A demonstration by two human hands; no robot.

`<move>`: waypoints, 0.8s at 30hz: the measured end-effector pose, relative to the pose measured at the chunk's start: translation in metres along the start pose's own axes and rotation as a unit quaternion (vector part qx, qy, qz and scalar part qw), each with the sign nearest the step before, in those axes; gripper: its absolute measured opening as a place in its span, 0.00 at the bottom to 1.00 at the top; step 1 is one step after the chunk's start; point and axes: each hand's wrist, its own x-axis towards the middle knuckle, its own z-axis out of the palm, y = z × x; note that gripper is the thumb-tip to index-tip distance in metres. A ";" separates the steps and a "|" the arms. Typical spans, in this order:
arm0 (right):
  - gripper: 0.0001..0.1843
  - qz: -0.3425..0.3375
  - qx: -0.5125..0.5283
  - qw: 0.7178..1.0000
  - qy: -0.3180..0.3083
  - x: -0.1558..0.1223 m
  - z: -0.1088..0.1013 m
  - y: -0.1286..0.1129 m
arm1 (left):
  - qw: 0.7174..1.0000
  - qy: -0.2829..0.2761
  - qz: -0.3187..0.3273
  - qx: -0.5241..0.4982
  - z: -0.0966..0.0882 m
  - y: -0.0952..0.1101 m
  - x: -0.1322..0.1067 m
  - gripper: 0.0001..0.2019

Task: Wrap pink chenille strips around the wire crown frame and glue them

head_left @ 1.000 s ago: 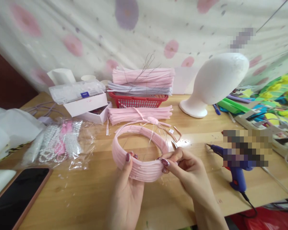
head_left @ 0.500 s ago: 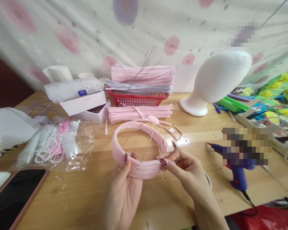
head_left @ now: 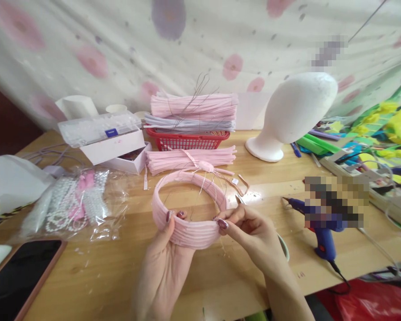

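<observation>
Between my hands is a pink ring-shaped band (head_left: 196, 235) made of several rows of fuzzy pipe cleaners, held up over the table. My left hand (head_left: 169, 254) grips its front left side, thumb outside and fingertips showing over the top edge. My right hand (head_left: 245, 229) pinches the front right side between thumb and fingers. Thin wires stick up around the ring and hang below my right fingertips. Behind the ring lie a pink tape measure (head_left: 206, 166) and a bundle of pink pipe cleaners (head_left: 190, 159). Scissor tips (head_left: 239, 199) show beyond my right hand, the rest hidden.
A blue glue gun (head_left: 325, 240) stands on the right, its cord trailing forward. Behind are a white foam head (head_left: 290, 118) and a red basket (head_left: 190, 141) carrying more pipe cleaners. On the left lie a bag of pearl beads (head_left: 76, 200), a phone (head_left: 23, 276) and white boxes (head_left: 115, 147).
The whole view has shifted slightly, so things appear a little farther left. Both hands keep their grip on the pink band, which looks slightly tilted compared with before.
</observation>
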 end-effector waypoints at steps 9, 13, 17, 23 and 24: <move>0.14 -0.022 0.048 0.998 0.039 0.001 0.011 -0.007 | 0.978 -0.145 0.076 0.130 -0.042 -0.024 0.003 0.20; 0.12 -0.020 0.049 0.998 0.032 -0.002 0.017 -0.006 | 0.974 -0.099 0.108 0.172 -0.038 -0.044 0.000 0.18; 0.11 -0.020 0.026 0.999 0.012 -0.004 0.021 -0.006 | 0.962 -0.108 0.145 0.204 -0.028 -0.047 0.000 0.16; 0.10 -0.111 -0.255 0.953 0.122 -0.024 -0.002 -0.012 | 0.954 -0.078 0.182 0.223 -0.029 -0.044 0.001 0.27; 0.11 -0.124 -0.331 0.921 0.163 -0.032 -0.011 -0.011 | 0.954 -0.064 0.186 0.226 -0.029 -0.043 0.001 0.27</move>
